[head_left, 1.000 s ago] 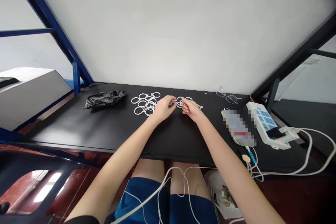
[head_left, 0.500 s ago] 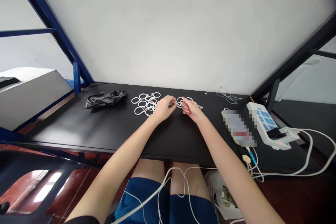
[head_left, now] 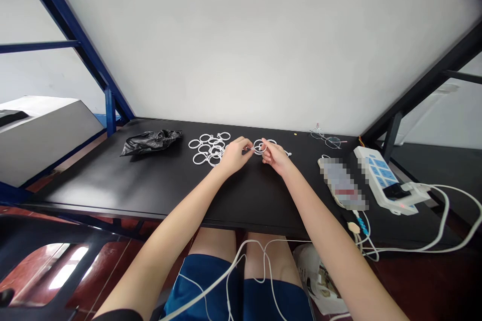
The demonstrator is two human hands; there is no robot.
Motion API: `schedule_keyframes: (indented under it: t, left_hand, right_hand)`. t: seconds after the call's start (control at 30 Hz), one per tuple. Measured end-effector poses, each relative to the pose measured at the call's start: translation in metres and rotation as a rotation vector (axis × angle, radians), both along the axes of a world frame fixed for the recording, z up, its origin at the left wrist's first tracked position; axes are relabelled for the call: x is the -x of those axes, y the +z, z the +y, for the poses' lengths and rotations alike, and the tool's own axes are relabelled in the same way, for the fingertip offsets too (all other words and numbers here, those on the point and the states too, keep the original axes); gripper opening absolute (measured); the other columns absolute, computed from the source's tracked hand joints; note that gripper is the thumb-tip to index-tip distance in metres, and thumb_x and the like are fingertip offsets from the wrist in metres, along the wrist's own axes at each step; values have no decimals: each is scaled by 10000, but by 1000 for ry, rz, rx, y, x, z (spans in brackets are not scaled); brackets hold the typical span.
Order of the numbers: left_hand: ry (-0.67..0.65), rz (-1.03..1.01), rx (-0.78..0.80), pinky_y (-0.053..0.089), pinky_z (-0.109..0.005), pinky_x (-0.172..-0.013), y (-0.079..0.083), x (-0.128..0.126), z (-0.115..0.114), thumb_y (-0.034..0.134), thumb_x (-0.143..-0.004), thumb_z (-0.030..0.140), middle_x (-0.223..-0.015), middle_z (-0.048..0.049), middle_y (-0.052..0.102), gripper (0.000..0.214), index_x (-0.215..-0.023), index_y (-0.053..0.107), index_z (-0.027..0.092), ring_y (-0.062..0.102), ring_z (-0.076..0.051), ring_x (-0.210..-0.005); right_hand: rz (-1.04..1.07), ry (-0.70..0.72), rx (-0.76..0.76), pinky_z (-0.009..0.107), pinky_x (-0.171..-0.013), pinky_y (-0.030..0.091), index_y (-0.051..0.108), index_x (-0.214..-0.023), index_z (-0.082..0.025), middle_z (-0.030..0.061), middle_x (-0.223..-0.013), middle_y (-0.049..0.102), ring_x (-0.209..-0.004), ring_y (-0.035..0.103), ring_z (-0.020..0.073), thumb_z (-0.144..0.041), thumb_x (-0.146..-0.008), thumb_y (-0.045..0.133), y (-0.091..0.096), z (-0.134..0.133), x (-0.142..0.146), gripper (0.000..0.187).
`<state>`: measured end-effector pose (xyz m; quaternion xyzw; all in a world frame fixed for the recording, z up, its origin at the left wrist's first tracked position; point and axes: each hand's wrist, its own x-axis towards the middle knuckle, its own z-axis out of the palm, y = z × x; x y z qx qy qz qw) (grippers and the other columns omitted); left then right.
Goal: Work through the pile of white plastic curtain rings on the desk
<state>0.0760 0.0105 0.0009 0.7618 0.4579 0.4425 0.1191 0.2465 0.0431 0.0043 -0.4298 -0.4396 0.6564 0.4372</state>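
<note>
Between my two hands is a white ring (head_left: 257,149) with a small clip end, like a curtain ring. My left hand (head_left: 237,154) pinches its left end with thumb and forefinger. My right hand (head_left: 276,156) has its fingers closed on the ring's right side. More white rings (head_left: 271,142) lie just behind and partly under my right hand. Left of my left hand, a loose pile of several white rings (head_left: 203,149) rests on the black table (head_left: 165,185); my left hand hides part of that pile.
A crumpled black plastic bag (head_left: 150,142) lies at the left. To the right are eyeglasses (head_left: 333,142), a phone (head_left: 342,184) on a cable and a white power strip (head_left: 380,173) with a plugged-in charger. White cables (head_left: 263,246) hang across my lap.
Hardly anything differs. My fingers have shifted very slightly around the ring, while the pile and the other things stay in place.
</note>
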Motion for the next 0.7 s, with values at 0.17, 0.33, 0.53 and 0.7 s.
schedule_keyframes:
  t: [0.17, 0.33, 0.53, 0.7]
  left_hand:
    - [-6, -5, 2, 485, -278, -715, 1, 0, 0, 584, -827, 209, -825, -21, 595, 22, -814, 593, 193, 586, -146, -768]
    - [-12, -9, -4, 490, -281, -722, 0, 0, 0, 587, -821, 201, -814, -21, 594, 20, -805, 595, 192, 583, -145, -760]
    - [0, -17, 12, 503, -285, -721, -1, 0, 0, 584, -827, 229, -838, -24, 602, 49, -864, 597, 199, 597, -146, -760]
    - [-1, -18, 10, 508, -289, -724, -3, 0, 1, 586, -830, 242, -852, -26, 607, 74, -890, 595, 201, 603, -147, -763]
  right_hand:
    - [-2, -2, 0, 196, -407, 384, 560, -629, -178, -97, -410, 334, -366, 313, 43, -513, -692, 760, 2, -1, 1, 395]
    - [-9, -2, -6, 196, -406, 381, 553, -627, -182, -98, -411, 330, -365, 308, 42, -513, -697, 756, 3, -2, 1, 395]
    - [2, -11, -4, 197, -409, 383, 557, -626, -182, -97, -409, 331, -365, 310, 42, -499, -705, 753, 2, -2, 0, 382]
    - [10, -9, -7, 199, -408, 379, 555, -629, -183, -97, -411, 334, -363, 311, 43, -492, -703, 755, 1, -1, 0, 376]
